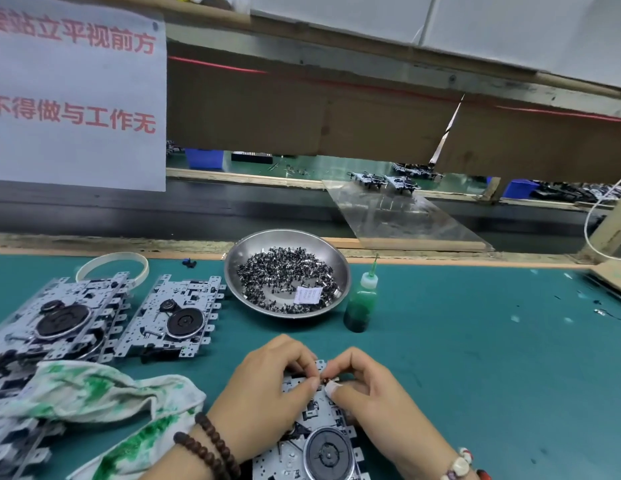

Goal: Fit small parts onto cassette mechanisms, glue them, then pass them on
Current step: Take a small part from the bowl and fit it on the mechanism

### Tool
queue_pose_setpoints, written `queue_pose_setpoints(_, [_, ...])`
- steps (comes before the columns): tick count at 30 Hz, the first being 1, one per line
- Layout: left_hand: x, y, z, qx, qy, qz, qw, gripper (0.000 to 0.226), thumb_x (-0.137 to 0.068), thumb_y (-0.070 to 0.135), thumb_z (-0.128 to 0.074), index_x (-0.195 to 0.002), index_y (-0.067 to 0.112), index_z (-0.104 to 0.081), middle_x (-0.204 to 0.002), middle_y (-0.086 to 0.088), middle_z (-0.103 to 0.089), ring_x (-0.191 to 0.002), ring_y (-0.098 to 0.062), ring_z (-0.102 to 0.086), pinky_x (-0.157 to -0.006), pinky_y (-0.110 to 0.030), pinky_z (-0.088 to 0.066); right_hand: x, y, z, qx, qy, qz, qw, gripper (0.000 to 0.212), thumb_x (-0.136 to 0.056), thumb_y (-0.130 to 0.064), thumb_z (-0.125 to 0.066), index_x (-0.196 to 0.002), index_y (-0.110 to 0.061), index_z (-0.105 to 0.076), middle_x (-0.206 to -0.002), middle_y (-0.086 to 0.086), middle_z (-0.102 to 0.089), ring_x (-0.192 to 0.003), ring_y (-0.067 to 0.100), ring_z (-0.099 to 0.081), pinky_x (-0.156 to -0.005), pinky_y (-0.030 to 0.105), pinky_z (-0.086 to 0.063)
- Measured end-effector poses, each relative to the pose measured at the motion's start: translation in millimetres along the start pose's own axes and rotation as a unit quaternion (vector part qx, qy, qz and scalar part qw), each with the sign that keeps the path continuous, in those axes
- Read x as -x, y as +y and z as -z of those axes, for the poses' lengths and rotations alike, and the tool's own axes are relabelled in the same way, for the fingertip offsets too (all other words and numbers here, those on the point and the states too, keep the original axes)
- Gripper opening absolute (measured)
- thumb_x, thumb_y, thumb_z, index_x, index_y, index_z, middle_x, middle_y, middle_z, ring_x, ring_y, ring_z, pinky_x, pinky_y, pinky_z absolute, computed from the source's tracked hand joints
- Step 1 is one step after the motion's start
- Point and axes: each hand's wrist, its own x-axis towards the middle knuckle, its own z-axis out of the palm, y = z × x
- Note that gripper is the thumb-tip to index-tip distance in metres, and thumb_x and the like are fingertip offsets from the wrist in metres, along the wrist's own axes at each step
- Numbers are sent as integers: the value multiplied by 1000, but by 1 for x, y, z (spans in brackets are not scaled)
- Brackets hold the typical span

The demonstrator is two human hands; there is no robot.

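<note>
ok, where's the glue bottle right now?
Head view: the glue bottle stands upright on the green mat, right of centre, just right of the steel bowl.

A: What was the bowl (340,268)?
B: Polished, glossy metal; the cassette mechanism (302,441) was matt stamped metal.
A: And the desk (475,341)?
B: Matt green mat; rag (94,393) was stained cloth, bottle (362,299) translucent plastic.

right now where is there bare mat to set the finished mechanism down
Bare mat lies right of the glue bottle and the right hand, with only small scraps near the far right edge. The left is crowded: stacked mechanisms, stained rag, parts bowl.
</note>
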Motion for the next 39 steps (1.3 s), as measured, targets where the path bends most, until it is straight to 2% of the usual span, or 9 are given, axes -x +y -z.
queue_pose_setpoints(5, [1,1,-1,-15,0,-16,1000,19,-82,20,-63,-74,34,-55,-92,15,-57,-89,4,-53,-85,-22,-42,0,-1,-2,-9,12,-9,1000,19,-83,4,-54,-82,-15,-56,-76,4,-53,-63,17,-35,-58,25,-32])
queue_pose_setpoints(12, [8,2,-1,-35,8,-52,998,19,-84,20,-62,-79,38,-62,-95,23,-55,-96,8,-50,-85,-10,-37,1,-4,-3,-29,19,-32,999,20,-83,4,-55,-84,-16,-53,-82,1,-61,-68,13,-47,-64,21,-38])
queue_pose_setpoints(23, [11,4,3,-104,-4,-83,991,10,-84,25,-59,-88,28,-69,-96,29,-52,-98,4,-53,-87,-15,-39,1,0,5,-30,-14,-36,999,11,-89,-9,-57,-95,-17,-58,-94,-5,-64,-79,4,-58,-65,18,-46])
queue_pose_setpoints(27, [11,3,1,-55,8,-65,996,9,-84,24,-59,-83,30,-66,-96,29,-53,-97,8,-51,-83,-12,-40,-7,1,23,-62,123,-7,990,16,-88,-7,-58,-92,-22,-58,-102,-1,-63,-79,4,-59,-56,19,-48])
queue_pose_setpoints(29, [11,3,0,-48,7,-61,997,10,-85,24,-58,-86,31,-65,-98,26,-52,-99,9,-49,-86,-11,-38,-19,3,35,-28,208,34,977,25,-85,-12,-64,-100,-27,-52,-111,-3,-56,-92,10,-53,-72,25,-47])
queue_pose_setpoints(32, [10,2,-1,-40,7,-61,997,12,-86,24,-58,-90,31,-66,-99,23,-53,-99,9,-49,-89,-10,-37,-39,7,45,57,217,42,974,65,-79,-23,-72,-130,-31,-33,-124,-8,-40,-119,17,-37,-102,36,-33])
queue_pose_setpoints(34, [9,1,0,-29,6,-65,997,14,-86,23,-58,-94,32,-66,-100,22,-55,-99,9,-50,-90,-10,-37,-55,11,45,80,207,44,974,80,-78,-27,-73,-141,-30,-23,-128,-9,-35,-128,18,-28,-103,33,-25])
queue_pose_setpoints(36, [8,3,-1,-24,0,-75,997,17,-86,22,-56,-99,30,-65,-101,20,-57,-98,9,-50,-90,-9,-37,-70,15,44,90,203,52,974,77,-79,-27,-72,-141,-28,-26,-130,-10,-37,-131,18,-26,-102,31,-23])
queue_pose_setpoints(39, [8,7,-1,-25,11,-70,997,19,-90,25,-52,-106,25,-61,-102,15,-57,-98,5,-51,-92,-16,-39,-85,21,43,89,187,62,976,46,-83,-25,-68,-124,-26,-47,-118,-8,-54,-124,20,-43,-103,34,-33])
